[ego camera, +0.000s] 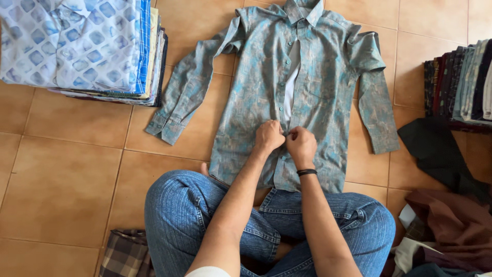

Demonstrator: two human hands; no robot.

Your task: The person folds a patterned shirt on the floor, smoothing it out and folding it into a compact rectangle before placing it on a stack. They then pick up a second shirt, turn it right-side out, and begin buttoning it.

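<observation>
A grey-and-teal patterned long-sleeved shirt (328,77) lies face up on the tiled floor, sleeves spread out, collar at the far end. Its front stands partly apart in the middle, showing white lining. My left hand (268,137) and my right hand (301,145) meet at the button strip low on the shirt, both pinching the fabric there. A black band circles my right wrist. My crossed legs in blue jeans (205,215) sit at the shirt's hem.
A tall stack of folded shirts (87,46), blue-and-white one on top, stands at the far left. Another row of folded clothes (461,82) sits at the right edge. Loose dark and brown garments (451,215) lie at the right. A checked cloth (125,254) lies near my left knee.
</observation>
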